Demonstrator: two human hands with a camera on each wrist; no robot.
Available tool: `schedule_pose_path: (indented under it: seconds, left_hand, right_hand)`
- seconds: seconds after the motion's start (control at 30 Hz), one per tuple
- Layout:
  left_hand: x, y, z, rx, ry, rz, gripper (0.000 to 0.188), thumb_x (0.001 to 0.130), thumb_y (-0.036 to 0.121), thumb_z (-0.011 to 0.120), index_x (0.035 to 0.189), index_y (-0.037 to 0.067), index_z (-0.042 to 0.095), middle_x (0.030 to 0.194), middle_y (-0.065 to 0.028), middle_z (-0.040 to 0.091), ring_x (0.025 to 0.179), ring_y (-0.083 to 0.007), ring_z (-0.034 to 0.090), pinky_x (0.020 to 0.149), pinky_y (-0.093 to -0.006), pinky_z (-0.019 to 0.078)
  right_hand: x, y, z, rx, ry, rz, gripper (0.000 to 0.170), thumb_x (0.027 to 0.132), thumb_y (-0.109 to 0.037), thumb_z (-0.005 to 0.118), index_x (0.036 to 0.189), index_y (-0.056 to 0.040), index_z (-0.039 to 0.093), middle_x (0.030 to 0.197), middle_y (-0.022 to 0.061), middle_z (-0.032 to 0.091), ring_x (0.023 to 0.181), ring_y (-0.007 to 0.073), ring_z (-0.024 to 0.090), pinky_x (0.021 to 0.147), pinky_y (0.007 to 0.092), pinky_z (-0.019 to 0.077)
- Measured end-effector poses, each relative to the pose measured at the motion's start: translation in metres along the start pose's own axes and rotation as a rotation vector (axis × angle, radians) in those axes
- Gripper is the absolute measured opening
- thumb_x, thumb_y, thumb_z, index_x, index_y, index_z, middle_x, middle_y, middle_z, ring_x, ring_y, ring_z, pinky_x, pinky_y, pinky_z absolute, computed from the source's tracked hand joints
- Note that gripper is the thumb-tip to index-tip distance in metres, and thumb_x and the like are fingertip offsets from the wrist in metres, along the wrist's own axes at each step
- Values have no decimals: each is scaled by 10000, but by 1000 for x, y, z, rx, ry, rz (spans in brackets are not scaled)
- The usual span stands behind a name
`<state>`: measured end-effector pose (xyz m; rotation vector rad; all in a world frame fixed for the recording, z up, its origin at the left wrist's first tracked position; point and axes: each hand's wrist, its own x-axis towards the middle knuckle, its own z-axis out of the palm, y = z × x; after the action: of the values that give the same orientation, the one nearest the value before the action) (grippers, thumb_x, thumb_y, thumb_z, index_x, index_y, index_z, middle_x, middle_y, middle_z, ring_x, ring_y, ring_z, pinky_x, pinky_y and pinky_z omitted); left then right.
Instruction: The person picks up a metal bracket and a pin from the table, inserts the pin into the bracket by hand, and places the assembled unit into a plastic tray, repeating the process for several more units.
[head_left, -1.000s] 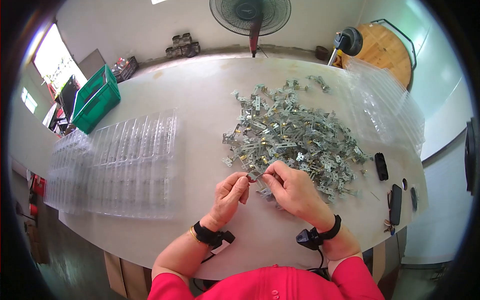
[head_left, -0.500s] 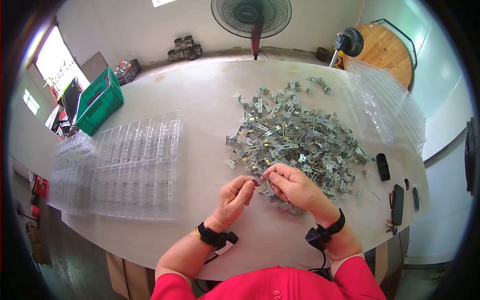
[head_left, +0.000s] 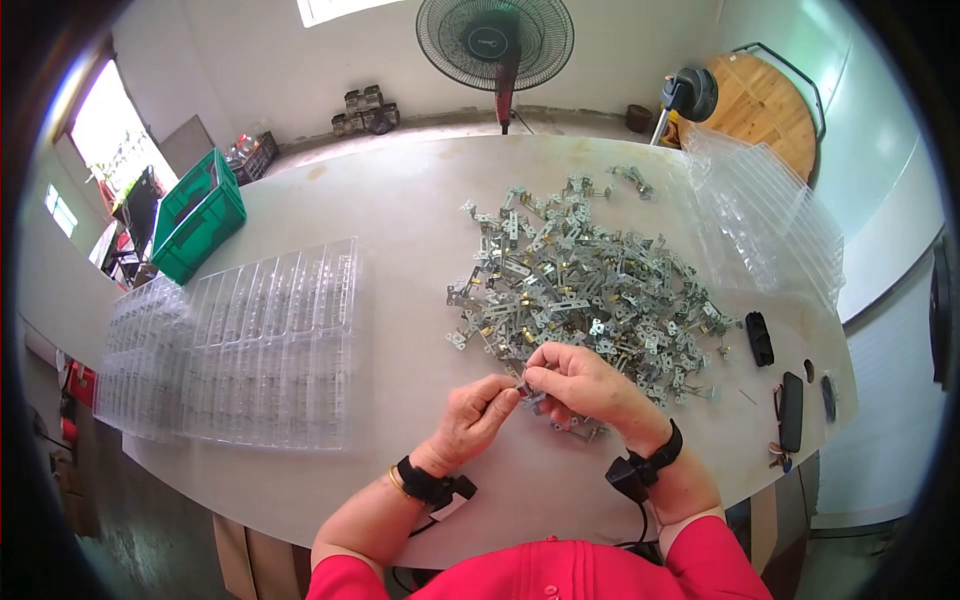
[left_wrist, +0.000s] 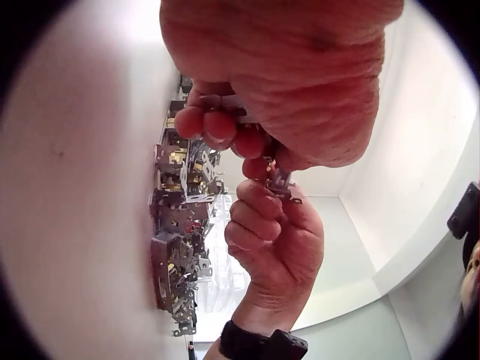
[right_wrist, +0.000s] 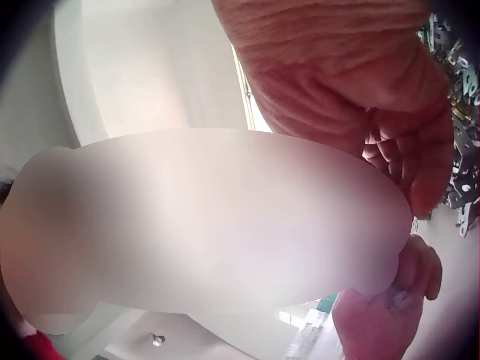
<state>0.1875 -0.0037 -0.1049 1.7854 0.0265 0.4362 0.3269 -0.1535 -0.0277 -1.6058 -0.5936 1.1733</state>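
A small metal part [left_wrist: 282, 184] is pinched where the two hands meet, at the near edge of a heap of metal brackets [head_left: 590, 290]. The left hand [head_left: 470, 420] holds it between thumb and fingers; in the left wrist view a silvery strip also shows behind the curled fingers of that hand [left_wrist: 277, 82]. From the other side the right hand [head_left: 585, 385] pinches at the same part, thumb against fingers. The fingers hide most of the part, so its exact shape cannot be told.
Clear plastic trays [head_left: 265, 345] lie stacked on the table's left, with a green crate [head_left: 200, 225] behind them. More clear trays [head_left: 770, 215] are at the back right. A black case [head_left: 760, 340] and a dark pouch [head_left: 790, 412] lie at the right edge.
Both hands have come closer together and sit slightly lower in the head view. The right hand has turned, and its fingers now cover more of the small part. The head view has shifted slightly.
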Motion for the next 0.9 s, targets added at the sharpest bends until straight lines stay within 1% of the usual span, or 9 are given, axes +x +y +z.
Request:
schedule_pose_path:
  seconds: [0.1, 0.17, 0.23, 0.3, 0.33, 0.43, 0.67, 0.77, 0.9]
  left_hand:
    - [0, 4, 1, 13, -20, 7, 238, 1025, 219, 582, 1029, -6, 656, 707, -6, 545, 637, -79, 500, 577, -252, 424]
    - [0, 2, 3, 33, -36, 38, 244, 1028, 227, 577, 1028, -3, 658, 707, -3, 547, 636, -79, 496, 575, -249, 421]
    - [-2, 2, 5, 52, -52, 63, 250, 1031, 235, 573, 1027, 1, 661, 706, 1, 549, 635, -78, 491, 573, -247, 418]
    - [2, 1, 3, -202, -104, -175, 289, 1045, 262, 542, 1033, -3, 655, 691, 6, 547, 606, -79, 483, 553, -247, 409]
    - [4, 0, 1, -201, -98, -178, 289, 1045, 262, 542, 1033, -3, 655, 691, 6, 547, 606, -79, 483, 553, -247, 409]
    - [13, -4, -7, -515, -15, -360, 345, 1058, 319, 502, 1020, 1, 632, 642, 5, 514, 553, -91, 479, 521, -255, 406]
    - [12, -7, -7, -613, -9, -436, 332, 1056, 315, 504, 978, 17, 628, 631, -4, 497, 547, -109, 482, 513, -260, 405]
    - [16, -9, -9, -638, -65, -427, 324, 1058, 346, 498, 1003, 58, 637, 654, -9, 561, 537, -90, 507, 502, -232, 360]
    - [19, -11, -15, -715, -115, -473, 453, 1064, 430, 413, 1135, 30, 614, 782, -99, 636, 657, -174, 615, 572, -289, 483]
  right_hand:
    - [1, 4, -2, -7, -17, 41, 199, 992, -237, 580, 1017, -41, 594, 770, 16, 597, 637, 112, 585, 570, 261, 469]
    - [-1, 8, -1, -438, 192, -270, 154, 974, -179, 601, 986, -25, 590, 796, 63, 608, 678, 170, 599, 617, 311, 471]
    - [-1, 8, 1, -406, 268, -338, 139, 969, -156, 604, 977, -19, 586, 835, 77, 616, 730, 188, 605, 644, 324, 467]
    - [-2, -4, -1, -371, 345, -416, 87, 956, -93, 621, 960, -15, 584, 980, 103, 636, 877, 197, 607, 729, 320, 477]
    - [-2, -5, -3, -371, 338, -415, 87, 956, -93, 621, 960, -15, 584, 980, 103, 636, 877, 197, 607, 729, 320, 477]
    - [-6, -8, -7, -490, 230, -755, 76, 930, -71, 655, 938, -20, 599, 1101, 120, 636, 936, 246, 632, 820, 320, 505]
    - [-7, -7, 1, -623, 114, -760, 73, 898, -51, 660, 926, 2, 618, 1075, 159, 643, 942, 314, 651, 813, 365, 522]
    - [-6, -8, 3, -590, 125, -713, 72, 890, -36, 650, 941, 9, 627, 1013, 160, 636, 883, 341, 646, 778, 383, 527]
    - [1, -3, 1, -595, 191, -805, 64, 890, -28, 651, 906, 12, 603, 938, 151, 624, 809, 327, 638, 714, 375, 514]
